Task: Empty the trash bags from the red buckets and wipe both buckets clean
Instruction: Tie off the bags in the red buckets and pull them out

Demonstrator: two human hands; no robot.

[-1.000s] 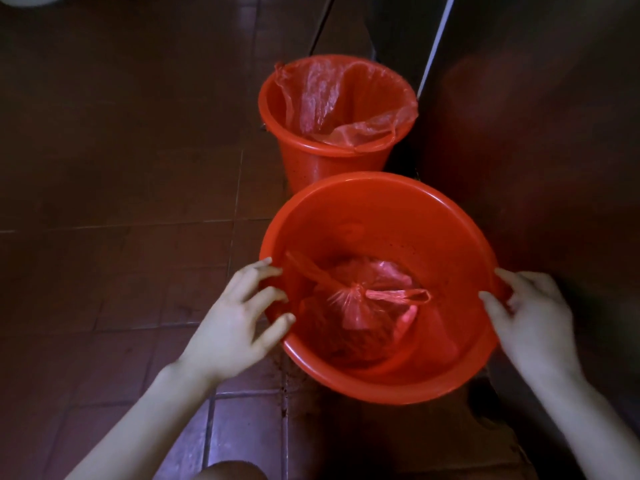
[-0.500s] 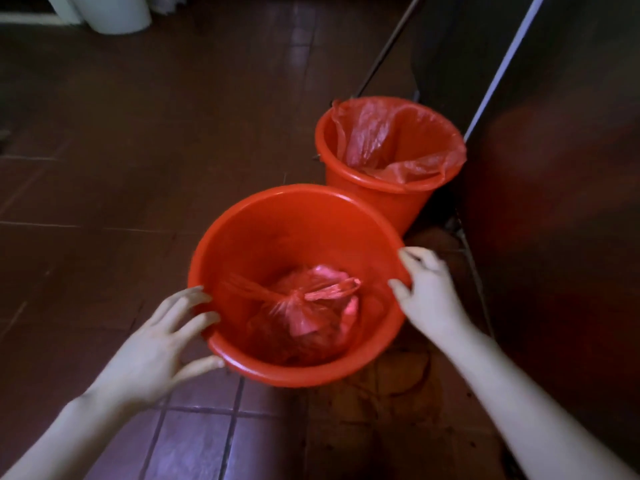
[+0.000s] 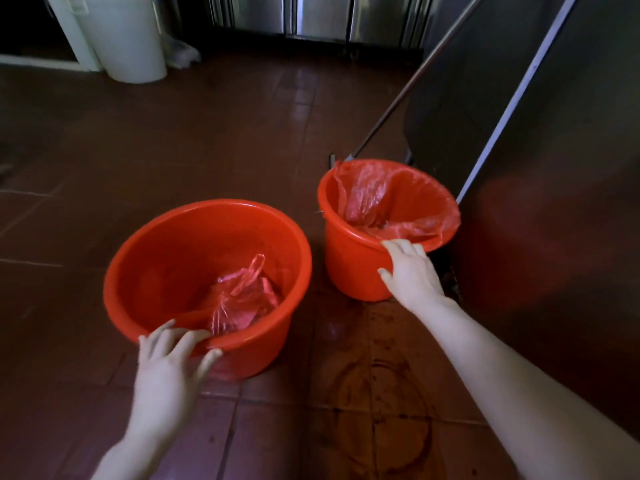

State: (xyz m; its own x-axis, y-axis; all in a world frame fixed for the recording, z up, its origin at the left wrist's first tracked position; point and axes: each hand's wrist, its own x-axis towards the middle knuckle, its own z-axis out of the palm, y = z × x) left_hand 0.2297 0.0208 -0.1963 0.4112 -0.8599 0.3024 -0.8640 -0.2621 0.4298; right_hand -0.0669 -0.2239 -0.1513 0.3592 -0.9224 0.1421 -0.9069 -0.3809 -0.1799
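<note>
A wide red bucket [image 3: 207,206] stands on the tiled floor at centre left, with a tied red trash bag [image 3: 242,299] lying in its bottom. My left hand [image 3: 166,372] rests on its near rim, fingers spread over the edge and thumb against the outer wall. To the right stands a smaller red bucket [image 3: 349,268], lined with a red trash bag [image 3: 398,195] that is folded over part of its rim. My right hand [image 3: 412,275] touches this bucket's near rim, fingertips on the edge and thumb on the wall.
A steel cabinet [image 3: 536,168] rises just right of the small bucket. A long pole [image 3: 408,84] leans behind that bucket. A white bin [image 3: 128,36] and more steel units [image 3: 311,15] stand at the back. A dark ring stain [image 3: 381,393] marks the tiles between my arms.
The wide bucket has moved left, away from the cabinet. My right hand left its rim and went to the small bucket. My left hand shifted to the wide bucket's near rim.
</note>
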